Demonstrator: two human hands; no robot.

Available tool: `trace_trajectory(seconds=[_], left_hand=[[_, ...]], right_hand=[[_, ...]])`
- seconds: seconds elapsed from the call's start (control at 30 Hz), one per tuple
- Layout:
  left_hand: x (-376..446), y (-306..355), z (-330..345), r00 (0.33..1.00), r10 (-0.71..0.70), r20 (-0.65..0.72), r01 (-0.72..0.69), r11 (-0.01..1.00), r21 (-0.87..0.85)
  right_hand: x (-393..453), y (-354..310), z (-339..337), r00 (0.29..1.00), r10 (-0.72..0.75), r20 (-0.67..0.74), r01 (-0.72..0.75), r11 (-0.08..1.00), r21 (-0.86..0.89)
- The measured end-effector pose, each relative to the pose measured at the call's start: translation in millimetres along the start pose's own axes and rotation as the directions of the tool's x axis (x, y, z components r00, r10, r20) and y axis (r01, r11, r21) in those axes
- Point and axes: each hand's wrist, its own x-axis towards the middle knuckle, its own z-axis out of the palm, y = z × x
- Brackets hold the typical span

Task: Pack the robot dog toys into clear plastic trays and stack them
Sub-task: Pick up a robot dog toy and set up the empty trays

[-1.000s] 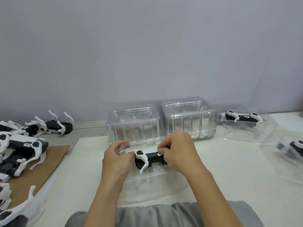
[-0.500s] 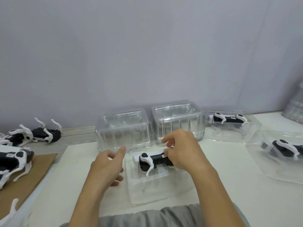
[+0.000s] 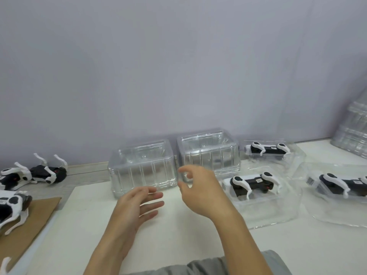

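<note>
Hands (image 3: 139, 205) off tray (image 3: 266, 211), now rightward.

Black bodies with white legs are seen on the robot dog toys (image 3: 253, 185); the trays (image 3: 278, 219) are clear, the worktop (image 3: 178, 235) white, the cardboard (image 3: 33, 221) brown.

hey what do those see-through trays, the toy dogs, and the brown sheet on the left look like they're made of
Clear trays: thin moulded plastic, glossy; you see through the ribbed walls, and the edges catch glare.
Toy dogs: hard plastic, it seems, with smooth white legs and a duller black body.
Brown sheet: probably cardboard or kraft paper; flat, matte, even tan, with no shine.
</note>
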Motion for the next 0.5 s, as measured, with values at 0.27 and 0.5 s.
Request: trace_trajectory(seconds=[0.27,0.5], left_hand=[[1,-4,4,0.991,0.095,-0.090,-0.088,0.993,0.075],[16,27,-3,0.825,0.565,-0.008,-0.441,0.653,0.615]], right_hand=[[-2,15,-16,0.988,0.152,0.040,-0.152,0.988,-0.015],[-2,16,-21,0.983,0.178,0.042,-0.179,0.984,0.022]])
